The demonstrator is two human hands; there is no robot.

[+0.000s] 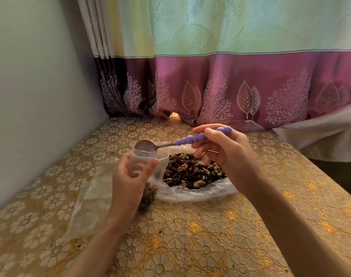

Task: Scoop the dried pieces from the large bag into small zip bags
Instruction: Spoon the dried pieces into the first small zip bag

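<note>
My left hand (130,176) grips a small clear zip bag (162,164) upright, its mouth held open; some dark dried pieces (148,196) lie in its bottom. My right hand (226,152) pinches the purple beaded handle of a metal spoon (182,141). The spoon's bowl (145,147) hangs tipped over the small bag's mouth and looks empty. Just behind the small bag, the large clear bag (200,191) lies open on the table, full of brown dried pieces and walnut bits (192,170).
A gold floral tablecloth (190,236) covers the table. Flat clear plastic bags (90,196) lie to the left of my left arm. A grey wall (40,96) closes the left side and a purple and green curtain (230,86) hangs at the back.
</note>
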